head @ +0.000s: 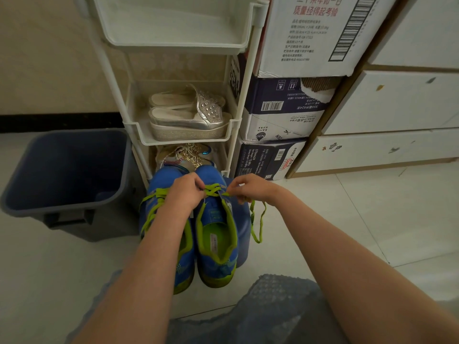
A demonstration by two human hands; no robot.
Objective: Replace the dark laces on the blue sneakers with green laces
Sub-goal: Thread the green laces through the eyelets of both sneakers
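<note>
- Pale tiled floor (pixel 347 219): carries everything listed below.
- White plastic shelf rack (pixel 244 95): stands at the far edge of the floor against the wall. Its middle tray holds a pair of silver wedge sandals (pixel 188 117).
- Dark blue plastic bin (pixel 32 194): on the floor just left of the rack.
- Stacked printed cartons (pixel 285 120): just right of the rack.
- Pair of blue mesh sneakers with lime-green lining (pixel 218 266): side by side on the floor in front of the rack's base, toes toward it. The left forearm partly covers the left one.
- Left hand (pixel 185 192): over the right sneaker's upper eyelets, fingers curled, fingertips pinching the lace.
- Right hand (pixel 250 188): opposite, just beside that sneaker's outer edge, thumb and forefinger pinching the same lace.
- Flat lime-green lace (pixel 213 191): criss-crossed over the tongue between both hands. Its free end hangs in a loop below the right hand.
</note>
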